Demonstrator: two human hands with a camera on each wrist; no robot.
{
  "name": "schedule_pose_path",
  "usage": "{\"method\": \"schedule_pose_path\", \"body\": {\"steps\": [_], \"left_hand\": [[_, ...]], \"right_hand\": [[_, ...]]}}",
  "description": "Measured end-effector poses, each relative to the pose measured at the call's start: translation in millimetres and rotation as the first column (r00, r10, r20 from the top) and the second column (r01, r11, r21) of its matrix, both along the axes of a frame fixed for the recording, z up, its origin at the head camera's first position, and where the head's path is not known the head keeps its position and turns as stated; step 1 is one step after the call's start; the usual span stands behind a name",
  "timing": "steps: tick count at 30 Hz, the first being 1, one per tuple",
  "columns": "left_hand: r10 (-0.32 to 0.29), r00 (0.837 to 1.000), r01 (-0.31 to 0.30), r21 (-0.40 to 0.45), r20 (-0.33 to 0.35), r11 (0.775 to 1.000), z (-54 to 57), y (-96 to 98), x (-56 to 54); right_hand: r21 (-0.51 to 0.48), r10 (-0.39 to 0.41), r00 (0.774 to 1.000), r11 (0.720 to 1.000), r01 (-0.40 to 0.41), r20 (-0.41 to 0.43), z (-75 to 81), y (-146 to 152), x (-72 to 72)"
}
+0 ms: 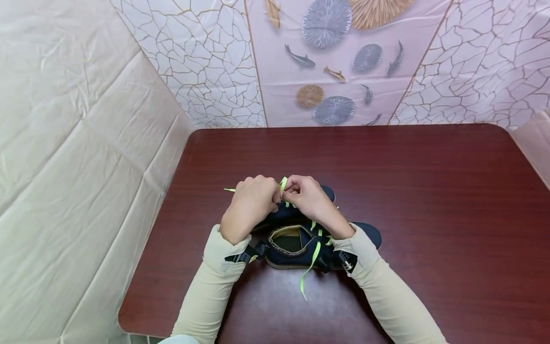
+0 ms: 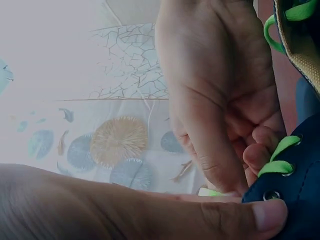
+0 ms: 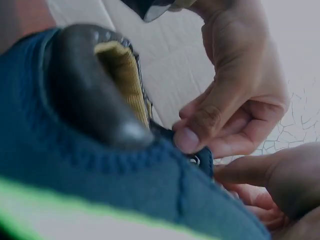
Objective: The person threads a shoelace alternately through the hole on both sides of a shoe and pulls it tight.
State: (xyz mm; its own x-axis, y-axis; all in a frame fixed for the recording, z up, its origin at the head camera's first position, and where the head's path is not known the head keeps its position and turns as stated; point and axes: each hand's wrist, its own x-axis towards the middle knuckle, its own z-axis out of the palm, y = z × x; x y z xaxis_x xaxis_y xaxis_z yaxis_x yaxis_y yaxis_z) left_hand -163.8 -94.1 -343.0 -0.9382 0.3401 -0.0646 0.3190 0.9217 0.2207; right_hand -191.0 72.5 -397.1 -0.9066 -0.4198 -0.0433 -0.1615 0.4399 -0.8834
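Two navy shoes with neon green laces lie side by side, toes pointing right. Both hands are over the far shoe (image 1: 278, 216). My left hand (image 1: 254, 203) grips the edge of its lacing flap, the thumb (image 2: 270, 215) pressed beside a metal eyelet (image 2: 272, 195). Close against it, my right hand (image 1: 310, 197) pinches a green shoelace (image 1: 283, 182) between thumb and curled fingers; a short bit of lace shows at the thumb tip in the left wrist view. The near shoe (image 1: 281, 260), tan inside, sits beneath the wrists. My hands hide much of the far shoe's lacing.
A loose lace (image 1: 315, 255) from the near shoe trails onto the dark red-brown table (image 1: 429, 191). Another lace end (image 1: 229, 189) sticks out left of my left hand. Patterned sheeting hangs behind the table, and pale cloth (image 1: 86, 143) covers the left side.
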Motion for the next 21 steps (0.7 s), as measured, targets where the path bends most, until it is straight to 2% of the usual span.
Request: {"method": "schedule_pose_path", "body": {"steps": [8, 15, 21], "left_hand": [[-0.035, 0.998, 0.037, 0.029, -0.053, 0.999, -2.1, -1.1, -0.3], [-0.059, 0.995, 0.062, 0.029, -0.077, 0.998, -2.6, -1.9, 1.1], [-0.077, 0.995, 0.079, 0.03, -0.064, 0.996, -2.1, -2.6, 0.6]], "right_hand": [[-0.096, -0.009, 0.994, 0.995, 0.02, 0.113, -1.7, 1.9, -1.0], [-0.031, -0.023, 0.998, 0.999, 0.025, 0.055, -1.9, -0.1, -1.1], [-0.155, -0.013, 0.985, 0.987, 0.04, 0.171, -5.2, 3.8, -3.6]]}}
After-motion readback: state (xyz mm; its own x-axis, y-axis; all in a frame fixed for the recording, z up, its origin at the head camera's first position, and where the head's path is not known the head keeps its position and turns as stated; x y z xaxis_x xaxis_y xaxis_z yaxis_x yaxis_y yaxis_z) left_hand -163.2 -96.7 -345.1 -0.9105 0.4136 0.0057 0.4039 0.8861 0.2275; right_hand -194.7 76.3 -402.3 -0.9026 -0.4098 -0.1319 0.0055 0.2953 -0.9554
